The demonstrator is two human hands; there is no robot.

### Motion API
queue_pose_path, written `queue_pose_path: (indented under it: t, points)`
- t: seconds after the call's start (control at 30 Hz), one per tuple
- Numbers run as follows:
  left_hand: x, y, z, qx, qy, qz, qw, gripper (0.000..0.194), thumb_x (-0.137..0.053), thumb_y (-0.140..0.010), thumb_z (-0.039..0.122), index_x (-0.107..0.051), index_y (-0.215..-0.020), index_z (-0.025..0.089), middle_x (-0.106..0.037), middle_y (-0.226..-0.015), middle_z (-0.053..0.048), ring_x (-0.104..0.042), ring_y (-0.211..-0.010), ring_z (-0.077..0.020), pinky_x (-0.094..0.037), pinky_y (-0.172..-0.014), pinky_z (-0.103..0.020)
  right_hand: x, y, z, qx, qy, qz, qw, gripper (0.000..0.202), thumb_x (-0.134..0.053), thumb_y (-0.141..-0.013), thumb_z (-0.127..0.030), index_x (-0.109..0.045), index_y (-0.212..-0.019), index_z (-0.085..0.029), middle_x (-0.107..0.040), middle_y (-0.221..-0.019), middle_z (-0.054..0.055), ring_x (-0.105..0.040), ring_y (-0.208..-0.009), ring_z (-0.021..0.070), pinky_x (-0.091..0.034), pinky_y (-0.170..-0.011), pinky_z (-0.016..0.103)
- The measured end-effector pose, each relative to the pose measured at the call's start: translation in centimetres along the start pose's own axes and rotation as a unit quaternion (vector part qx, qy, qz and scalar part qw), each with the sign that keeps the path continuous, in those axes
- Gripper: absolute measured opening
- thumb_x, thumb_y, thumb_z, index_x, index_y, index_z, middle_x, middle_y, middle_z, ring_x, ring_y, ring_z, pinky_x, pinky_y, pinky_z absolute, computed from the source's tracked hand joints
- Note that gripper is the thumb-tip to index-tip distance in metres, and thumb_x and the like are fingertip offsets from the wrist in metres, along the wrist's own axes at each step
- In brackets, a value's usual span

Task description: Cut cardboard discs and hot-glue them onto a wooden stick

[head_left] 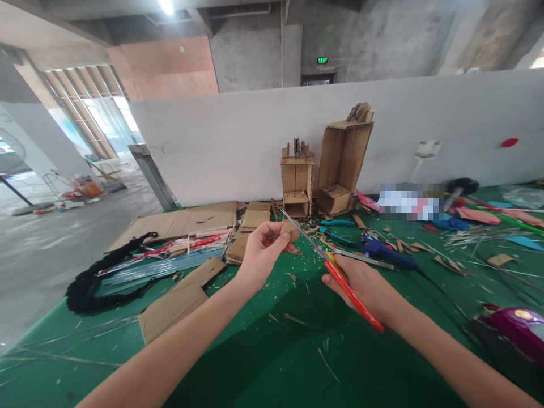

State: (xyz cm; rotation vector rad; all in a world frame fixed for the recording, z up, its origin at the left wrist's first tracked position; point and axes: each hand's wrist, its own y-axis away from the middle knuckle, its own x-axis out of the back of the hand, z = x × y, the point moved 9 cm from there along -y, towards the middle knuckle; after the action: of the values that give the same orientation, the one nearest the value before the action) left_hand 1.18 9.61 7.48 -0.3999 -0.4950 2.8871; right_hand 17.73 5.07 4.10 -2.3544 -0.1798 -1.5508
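Between the thumb and fingers of my left hand is a small round cardboard disc. My right hand grips scissors with red and yellow handles. Their metal blades point up and left, with the tips beside the disc; whether they touch its edge I cannot tell. Behind my hands stands a small cardboard box structure with upright pieces on top. To its right a taller open cardboard box leans against the white board.
Cut cardboard sheets and a black fuzzy cord lie on the left. On the right are a blue glue gun, teal-handled pliers, a metal ruler and a purple device. Scraps litter the green table; a white board stands behind.
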Motion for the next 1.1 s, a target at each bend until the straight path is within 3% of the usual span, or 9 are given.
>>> queue_pose_path:
  t: [0.47, 0.83, 1.1]
  points:
    - [-0.4, 0.4, -0.4, 0.022, 0.015, 0.0, 1.0, 0.02, -0.067, -0.074, 0.027, -0.056, -0.087, 0.015, -0.063, -0.074, 0.001, -0.062, -0.059, -0.0104, -0.052, -0.062, -0.026, 0.0, -0.1, 0.0, -0.002, 0.02, 0.0, 1.0, 0.027, -0.039, -0.089, -0.045, -0.044, -0.076, -0.022, -0.061, -0.074, 0.006, -0.06, -0.071, 0.0234, -0.037, -0.06, 0.03]
    - [0.3, -0.2, -0.4, 0.019, 0.005, 0.003, 1.0, 0.024, -0.068, -0.073, 0.027, -0.062, -0.092, 0.014, -0.065, -0.079, -0.003, -0.062, -0.063, -0.0117, -0.053, -0.065, -0.028, 0.2, -0.2, 0.1, -0.008, 0.013, 0.008, 1.0, 0.03, -0.042, -0.087, -0.045, -0.043, -0.067, -0.022, -0.058, -0.063, 0.003, -0.053, -0.056, 0.018, -0.032, -0.052, 0.028]
    - [0.5, -0.5, -0.1, 0.003, -0.007, -0.008, 1.0, 0.027, -0.066, -0.074, 0.028, -0.066, -0.098, 0.015, -0.068, -0.083, -0.004, -0.062, -0.065, -0.012, -0.053, -0.066, -0.028, -0.1, -0.4, 0.6, -0.015, 0.05, 0.027, 0.998, 0.037, -0.043, -0.085, -0.05, -0.043, -0.06, -0.023, -0.057, -0.057, 0.003, -0.054, -0.054, 0.0191, -0.032, -0.051, 0.029]
